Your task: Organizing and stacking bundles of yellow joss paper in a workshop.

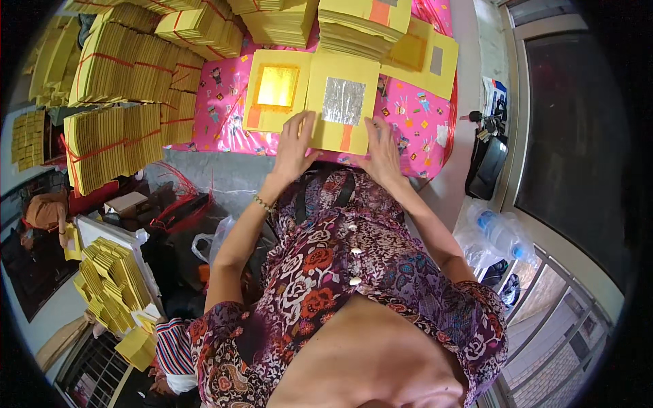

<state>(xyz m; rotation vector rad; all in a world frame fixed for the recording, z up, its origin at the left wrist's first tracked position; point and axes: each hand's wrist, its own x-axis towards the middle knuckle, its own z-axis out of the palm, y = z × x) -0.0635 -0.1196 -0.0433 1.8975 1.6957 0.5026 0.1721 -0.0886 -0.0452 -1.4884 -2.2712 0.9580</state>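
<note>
Resting flat with fingers spread, the left hand [294,146] and right hand [382,151] press the yellow silver-foil paper [343,102] on the pink cloth [415,115]; thin, light, easily creased, best lifted by its edges.

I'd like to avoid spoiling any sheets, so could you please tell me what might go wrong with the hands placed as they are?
1. The left hand and right hand press only the near edge of the silver sheet, so it could slide or crease.
2. It overlaps the gold sheet; moving one may drag the other.
3. The tall stack just behind could topple onto them if bumped.
</note>
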